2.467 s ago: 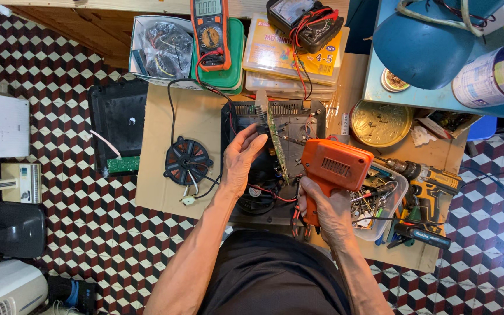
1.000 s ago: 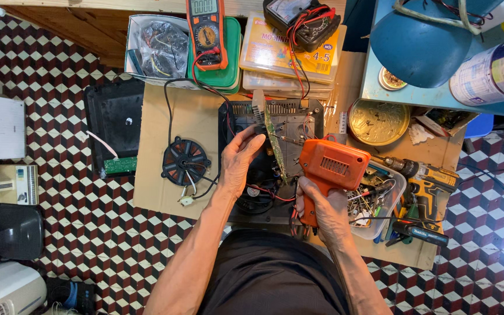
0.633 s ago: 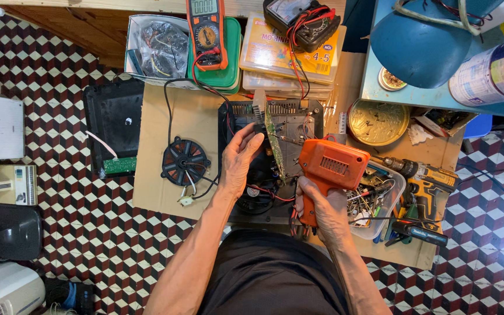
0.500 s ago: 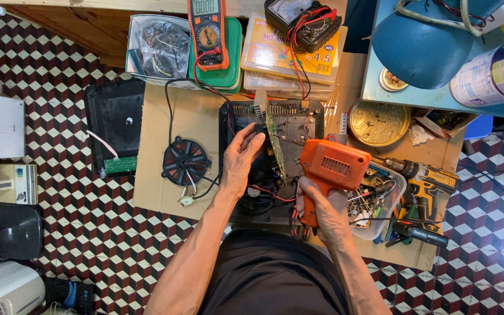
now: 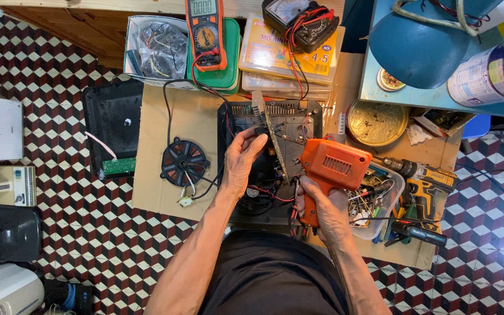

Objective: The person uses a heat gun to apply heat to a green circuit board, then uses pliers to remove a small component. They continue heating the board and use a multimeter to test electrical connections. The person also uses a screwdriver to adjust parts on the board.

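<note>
At the middle of the floor workspace, an orange soldering gun (image 5: 332, 169) is gripped by the right hand (image 5: 322, 209), whose fingers are wrapped tightly round the handle; its tip is pointed at a circuit board (image 5: 270, 135). That board is tilted up on edge and steadied by the left hand (image 5: 241, 165), whose fingertips are pinched on its near side. Both are held over one opened black appliance casing (image 5: 275, 160), from which red and black wires are seen trailing.

Just left of the casing, one round fan motor (image 5: 184, 161) is laid on a sheet of cardboard (image 5: 153, 146), and one black cover panel (image 5: 112, 119) is set further left, partly on the tiles. Two meters are counted at the top: an orange digital one (image 5: 205, 32) resting on a green box (image 5: 228, 64), and a black dial one (image 5: 300, 20) placed on a stack of yellow cases (image 5: 275, 55). Beside the orange meter, one clear bag of parts (image 5: 160, 49) is seen.

Right of the gun, one clear tray of small bits (image 5: 380, 201) is found, with one cordless drill (image 5: 424, 175) just beyond it and one round brass-coloured tin (image 5: 377, 122) above. A blue helmet-like dome (image 5: 418, 46) and one cylindrical can (image 5: 488, 70) are kept on a blue stool top.

Everything is spread on a floor (image 5: 59, 76) tiled in a red, black and white cube pattern, with pale appliances lined along the left edge.
</note>
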Tool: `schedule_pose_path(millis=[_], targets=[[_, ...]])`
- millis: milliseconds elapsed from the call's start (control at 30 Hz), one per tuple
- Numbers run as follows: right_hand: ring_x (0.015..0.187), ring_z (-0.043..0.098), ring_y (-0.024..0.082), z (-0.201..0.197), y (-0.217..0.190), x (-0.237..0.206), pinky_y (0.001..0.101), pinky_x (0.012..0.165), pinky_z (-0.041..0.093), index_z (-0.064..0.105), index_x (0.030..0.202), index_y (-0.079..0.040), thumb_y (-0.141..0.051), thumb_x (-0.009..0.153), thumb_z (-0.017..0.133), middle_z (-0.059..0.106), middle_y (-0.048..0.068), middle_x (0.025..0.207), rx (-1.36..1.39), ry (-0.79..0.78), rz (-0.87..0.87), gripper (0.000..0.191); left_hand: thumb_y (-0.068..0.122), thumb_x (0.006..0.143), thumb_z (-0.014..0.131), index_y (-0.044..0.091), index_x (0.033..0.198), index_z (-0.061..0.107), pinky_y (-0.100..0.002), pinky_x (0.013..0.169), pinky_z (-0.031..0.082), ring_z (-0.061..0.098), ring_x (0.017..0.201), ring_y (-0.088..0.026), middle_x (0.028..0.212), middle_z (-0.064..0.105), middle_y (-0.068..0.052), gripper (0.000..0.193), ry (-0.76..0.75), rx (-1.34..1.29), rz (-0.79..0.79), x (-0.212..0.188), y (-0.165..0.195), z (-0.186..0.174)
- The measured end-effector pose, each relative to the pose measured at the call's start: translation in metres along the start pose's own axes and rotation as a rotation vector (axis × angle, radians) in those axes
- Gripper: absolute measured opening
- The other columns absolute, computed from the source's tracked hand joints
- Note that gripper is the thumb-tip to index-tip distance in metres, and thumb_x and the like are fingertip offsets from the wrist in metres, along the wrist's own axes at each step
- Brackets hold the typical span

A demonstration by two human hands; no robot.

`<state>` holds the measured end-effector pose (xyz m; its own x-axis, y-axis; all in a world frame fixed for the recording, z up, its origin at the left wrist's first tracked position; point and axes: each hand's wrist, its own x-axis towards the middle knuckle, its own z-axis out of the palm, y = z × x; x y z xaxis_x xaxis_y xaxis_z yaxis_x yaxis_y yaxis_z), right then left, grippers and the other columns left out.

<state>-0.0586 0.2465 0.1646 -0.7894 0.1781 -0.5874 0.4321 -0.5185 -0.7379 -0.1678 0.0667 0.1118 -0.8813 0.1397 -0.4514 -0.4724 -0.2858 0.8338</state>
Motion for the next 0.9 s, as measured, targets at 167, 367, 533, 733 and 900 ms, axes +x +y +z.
schedule_pose_path(millis=[167,367,533,733,900], targets=[[0.055,0.061,0.015,-0.001,-0.001,-0.001,0.0283,0.048,0.049,0.065,0.102,0.000,-0.019,0.089,0.073,0.065,0.007,0.074,-0.004,0.001,-0.006,0.023,0.035,0.091,0.076,0.002,0.132,0.061,-0.029,0.098,0.053,0.066,0.108,-0.012,0.117,0.070,-0.006,0.054,0.048,0.091,0.017,-0.003,0.004,0.004],[0.055,0.062,0.016,-0.002,-0.002,-0.001,0.0289,0.047,0.049,0.066,0.097,0.000,-0.021,0.090,0.073,0.065,0.007,0.074,-0.030,0.027,0.035,0.023,0.032,0.089,0.079,0.002,0.136,0.056,-0.028,0.102,0.050,0.064,0.115,-0.014,0.124,0.066,-0.009,0.060,0.035,0.052,0.095,-0.007,0.002,0.009],[0.054,0.062,0.016,0.000,-0.004,0.000,0.0291,0.046,0.049,0.065,0.099,0.000,-0.020,0.089,0.073,0.065,0.008,0.074,-0.025,0.030,0.029,0.023,0.029,0.088,0.080,0.001,0.135,0.055,-0.029,0.103,0.049,0.063,0.116,-0.015,0.125,0.066,-0.011,0.060,0.026,0.068,0.108,-0.002,-0.002,0.005],[0.055,0.063,0.015,0.001,-0.008,0.000,0.0287,0.046,0.050,0.063,0.104,-0.001,-0.019,0.089,0.072,0.066,0.008,0.078,-0.026,0.018,0.020,0.025,0.030,0.092,0.077,-0.002,0.131,0.056,-0.028,0.094,0.054,0.066,0.106,-0.015,0.118,0.068,-0.012,0.055,0.042,0.085,0.135,0.001,-0.006,0.004],[0.054,0.063,0.014,0.001,-0.010,0.001,0.0283,0.045,0.050,0.063,0.103,-0.002,-0.020,0.088,0.073,0.067,0.007,0.078,-0.056,0.038,0.052,0.025,0.028,0.097,0.072,-0.001,0.130,0.056,-0.027,0.093,0.055,0.068,0.106,-0.012,0.117,0.073,-0.011,0.047,0.056,0.221,0.257,-0.001,-0.010,0.004]])
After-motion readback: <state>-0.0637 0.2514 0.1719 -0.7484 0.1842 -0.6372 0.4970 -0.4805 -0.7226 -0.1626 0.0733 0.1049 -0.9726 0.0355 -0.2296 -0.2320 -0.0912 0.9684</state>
